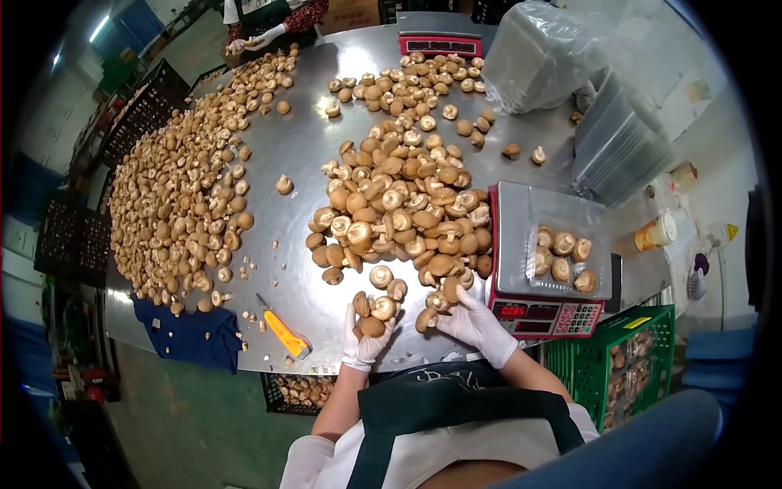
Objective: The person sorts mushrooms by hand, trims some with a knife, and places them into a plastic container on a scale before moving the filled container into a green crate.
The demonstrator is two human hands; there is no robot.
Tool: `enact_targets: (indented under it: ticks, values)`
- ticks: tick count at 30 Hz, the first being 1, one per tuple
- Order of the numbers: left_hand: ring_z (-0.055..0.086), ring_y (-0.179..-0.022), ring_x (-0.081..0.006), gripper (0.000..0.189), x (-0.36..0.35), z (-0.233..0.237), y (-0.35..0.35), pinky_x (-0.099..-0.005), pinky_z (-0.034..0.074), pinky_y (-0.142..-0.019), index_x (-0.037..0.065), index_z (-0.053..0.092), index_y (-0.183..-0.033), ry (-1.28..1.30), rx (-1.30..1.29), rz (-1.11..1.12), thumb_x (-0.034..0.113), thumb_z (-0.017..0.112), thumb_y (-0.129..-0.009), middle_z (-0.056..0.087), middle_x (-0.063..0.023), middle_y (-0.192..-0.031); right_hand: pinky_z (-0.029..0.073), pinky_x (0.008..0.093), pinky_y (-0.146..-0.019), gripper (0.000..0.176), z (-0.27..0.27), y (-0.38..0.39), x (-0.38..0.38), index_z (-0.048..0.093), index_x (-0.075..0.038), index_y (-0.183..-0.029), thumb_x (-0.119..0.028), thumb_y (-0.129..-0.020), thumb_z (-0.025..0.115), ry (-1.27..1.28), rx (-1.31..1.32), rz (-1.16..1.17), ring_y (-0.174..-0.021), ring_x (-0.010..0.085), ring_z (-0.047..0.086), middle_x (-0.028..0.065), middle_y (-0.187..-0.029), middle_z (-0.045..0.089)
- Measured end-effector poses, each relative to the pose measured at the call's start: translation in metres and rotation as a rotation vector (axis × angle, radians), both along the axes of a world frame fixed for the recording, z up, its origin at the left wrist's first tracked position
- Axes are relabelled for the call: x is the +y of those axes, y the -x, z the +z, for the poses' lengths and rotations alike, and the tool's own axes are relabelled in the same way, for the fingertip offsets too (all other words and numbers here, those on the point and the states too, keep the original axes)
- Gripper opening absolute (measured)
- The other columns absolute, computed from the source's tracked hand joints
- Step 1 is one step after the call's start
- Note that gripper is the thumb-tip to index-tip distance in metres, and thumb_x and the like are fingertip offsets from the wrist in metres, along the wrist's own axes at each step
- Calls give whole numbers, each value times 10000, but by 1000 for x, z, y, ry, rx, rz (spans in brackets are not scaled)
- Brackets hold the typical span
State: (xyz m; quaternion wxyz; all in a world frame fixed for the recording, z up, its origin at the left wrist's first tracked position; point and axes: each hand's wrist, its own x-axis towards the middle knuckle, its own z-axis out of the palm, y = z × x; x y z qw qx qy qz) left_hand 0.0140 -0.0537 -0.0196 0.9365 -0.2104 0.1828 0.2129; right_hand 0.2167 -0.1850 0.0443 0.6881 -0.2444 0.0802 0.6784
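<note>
Both my hands wear white gloves at the near edge of the metal table. My left hand is closed around several brown mushrooms, held in the palm and fingers. To its right, my right hand grips mushrooms between thumb and fingers. Beyond both hands lies a large mushroom pile. On the right, a red scale reads 0.085 and bears a clear plastic tray with several mushrooms in it, mostly stems up or tilted.
A yellow cutter and a dark blue cloth lie near the front edge. Another mushroom heap spreads left. Stacked clear trays, a second scale, a cup and a green crate stand around. A co-worker's gloved hands are across the table.
</note>
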Motion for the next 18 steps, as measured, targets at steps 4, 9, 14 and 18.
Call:
enact_targets:
  ticks: [4,9,14,18]
  values:
    - [369,-1262,-411,623,-18,29,-1,-558,464,-874,131,456,-1260,1,21,-35,606,441,-857,365,-208,-1384,416,460,-931,497,1,-5,-10,384,-89,-1320,-388,-934,475,-101,321,-66,-1105,283,512,117,-1177,525]
    - [341,-1292,-375,684,-31,47,-4,-590,402,-923,103,368,-1333,-138,-35,-167,593,417,-858,327,-199,-1419,365,484,-979,560,24,0,-6,386,-56,-1324,-469,-952,316,-69,351,-124,-1143,326,470,130,-1252,492]
    - [316,-1307,-360,670,-38,62,-10,-574,320,-1007,115,315,-1373,-175,-156,-99,549,423,-874,296,-177,-1446,296,480,-1047,574,36,0,-9,373,-43,-1335,-459,-949,290,-106,325,-164,-1206,330,418,149,-1317,444]
    - [279,-1331,-340,633,-39,72,-13,-509,265,-1069,113,302,-1378,-129,-261,-41,507,414,-895,282,-152,-1459,264,493,-1056,628,19,2,-13,362,-55,-1353,-513,-933,265,-107,329,-108,-1246,325,376,148,-1341,425]
